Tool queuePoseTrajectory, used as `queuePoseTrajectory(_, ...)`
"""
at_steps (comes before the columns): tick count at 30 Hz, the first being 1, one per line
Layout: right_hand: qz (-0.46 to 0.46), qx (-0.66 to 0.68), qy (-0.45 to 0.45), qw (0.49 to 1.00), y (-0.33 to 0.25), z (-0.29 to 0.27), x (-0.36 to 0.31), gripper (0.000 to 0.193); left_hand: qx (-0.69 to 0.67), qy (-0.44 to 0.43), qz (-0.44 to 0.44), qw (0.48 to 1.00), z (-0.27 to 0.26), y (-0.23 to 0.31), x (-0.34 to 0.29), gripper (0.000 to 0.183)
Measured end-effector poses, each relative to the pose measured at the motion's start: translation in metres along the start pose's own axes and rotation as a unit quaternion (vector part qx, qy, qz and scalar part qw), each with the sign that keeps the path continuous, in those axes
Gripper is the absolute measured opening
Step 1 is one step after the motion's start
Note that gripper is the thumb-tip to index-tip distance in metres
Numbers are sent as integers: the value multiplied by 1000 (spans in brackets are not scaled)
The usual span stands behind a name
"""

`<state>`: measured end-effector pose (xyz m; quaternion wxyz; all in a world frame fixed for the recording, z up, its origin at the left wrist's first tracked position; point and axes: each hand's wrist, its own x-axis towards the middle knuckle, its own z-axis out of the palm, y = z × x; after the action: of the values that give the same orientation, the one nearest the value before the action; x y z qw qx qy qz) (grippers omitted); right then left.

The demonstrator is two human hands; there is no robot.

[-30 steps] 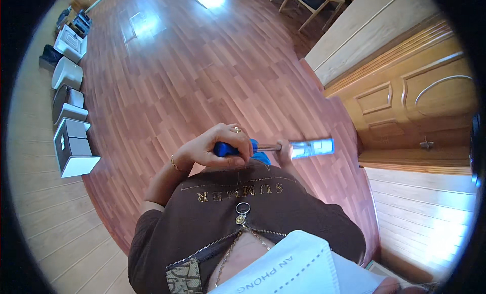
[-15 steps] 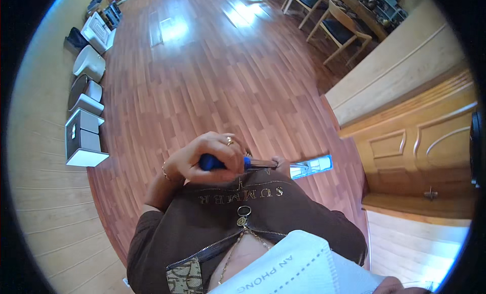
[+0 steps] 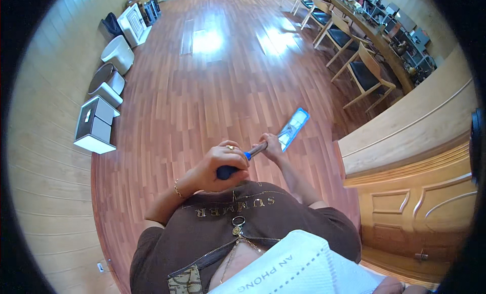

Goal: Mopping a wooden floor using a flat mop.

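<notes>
A long-handled flat mop is held in front of my chest. My left hand (image 3: 225, 165), with a ring and a bracelet, is closed around its dark blue end grip (image 3: 226, 173). Farther down the shaft (image 3: 258, 149), my right hand (image 3: 271, 145) wraps around the pole with that arm stretched forward. The flat mop head (image 3: 295, 129), blue-edged with a pale middle, lies on the wood floor (image 3: 202, 101) beyond my right hand. Part of the shaft is hidden by my fingers.
Along the left wall stand a white and grey cabinet (image 3: 96, 129), two rounded white units (image 3: 118, 54) and a white panelled piece (image 3: 133, 25). Wooden chairs (image 3: 365, 71) line a long table (image 3: 362, 23) at the right. Nearer on the right is a wooden door (image 3: 405, 203).
The mop head has swung forward, away from my right side. My right hand and forearm reach farther out and show more clearly. My left hand stays on the grip.
</notes>
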<state>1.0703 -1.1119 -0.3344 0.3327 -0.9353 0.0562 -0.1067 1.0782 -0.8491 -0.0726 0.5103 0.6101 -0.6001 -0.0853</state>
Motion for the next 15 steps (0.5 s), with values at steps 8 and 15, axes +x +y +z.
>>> queuePoseTrajectory(8,83,425,-24,901,31,19,16,46,60,-84,125,987,27,13,76,14)
queuePoseTrajectory(15,-100,533,-22,840,-77,-142,-45,63,14,-136,196,971,35,30,120,21)
